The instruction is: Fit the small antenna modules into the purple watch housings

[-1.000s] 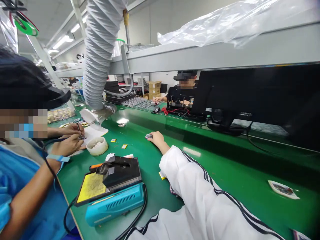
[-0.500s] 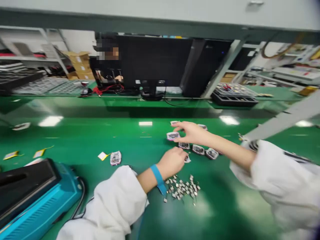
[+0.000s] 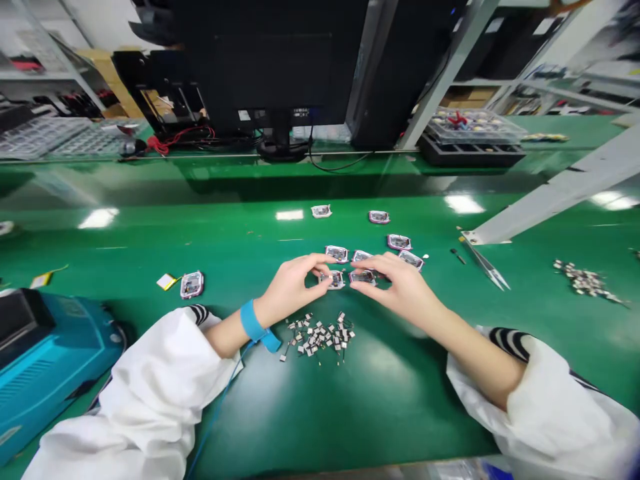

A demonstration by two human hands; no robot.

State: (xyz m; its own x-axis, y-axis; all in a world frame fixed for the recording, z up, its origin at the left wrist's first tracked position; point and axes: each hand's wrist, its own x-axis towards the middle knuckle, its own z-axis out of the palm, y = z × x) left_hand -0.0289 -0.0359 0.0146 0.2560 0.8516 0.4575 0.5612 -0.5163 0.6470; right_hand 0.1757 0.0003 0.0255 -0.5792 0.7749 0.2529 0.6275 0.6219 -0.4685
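Observation:
With fingers and thumb pinched at its edge, my left hand (image 3: 293,283) holds a white-rimmed watch-like case (image 3: 336,280) with electronics inside. My right hand (image 3: 397,283) has thumb and fingers around a second watch-like case (image 3: 361,277), just to the right of the first. Both cases are low over or on the green mat; I cannot tell which. Behind the hands lie several similar cases, among them a purple-edged case (image 3: 399,242) and a white case (image 3: 321,211). A loose heap of small silver wired parts (image 3: 323,337) lies in front of the hands. A blue wrist strap (image 3: 251,321) circles my left wrist.
Tweezers (image 3: 487,267) lie at the right by a white metal post (image 3: 545,190), with another heap of small parts (image 3: 587,280) beyond. At the left are a case with a battery (image 3: 193,285) and a teal machine (image 3: 60,360). A monitor (image 3: 270,73) stands behind.
The view has tilted down and shifted right. My right hand has come down and nearer from the back row with a case. My left hand has turned and now pinches a case beside it.

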